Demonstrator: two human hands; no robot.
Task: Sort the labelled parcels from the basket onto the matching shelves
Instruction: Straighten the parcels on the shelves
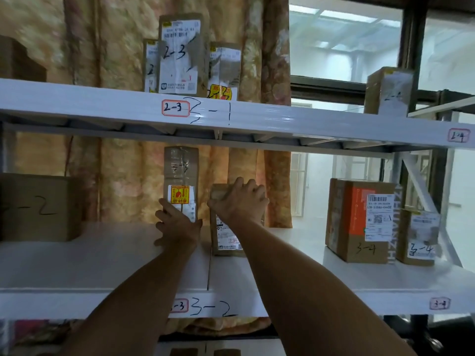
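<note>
Rack: I'm at a white metal rack, reaching onto the lower white shelf board point(102, 258); the upper white shelf board point(282, 116) crosses above my hands.
Backdrop: a flowered orange-brown curtain point(120, 181) hangs behind the rack.
Neighbours: a plain brown carton inked 3-2 point(38, 206) sits far left. An orange-and-brown carton inked 3-4 point(359, 219) stands well off to the right.
Tall parcel: a tall brown taped cardboard parcel with a yellow sticker point(181, 170) stands upright at the back, dead ahead.
Short parcel: a shorter brown cardboard parcel with a white shipping label point(226, 237) stands upright just beside the tall one, on its right. I can't tell if they touch.
Left hand: my left hand point(177, 224) lies spread against the tall parcel's lower front, fingers straight, pressing, not clasping.
Right hand: my right hand point(239, 201) is curled over the short parcel's top edge, clamped on it.
Shelf tag: the red-framed tag point(180, 306) on the lower rim shows "-3"; my left forearm hides its first figure.
What matters: the short parcel's long axis runs straight up, the right hand is on top of it, and the left is a neighbour away.
Next, I reckon: let go cleanly so it stays standing, with the left steadying the tall one.
Basket: out of view.
</note>
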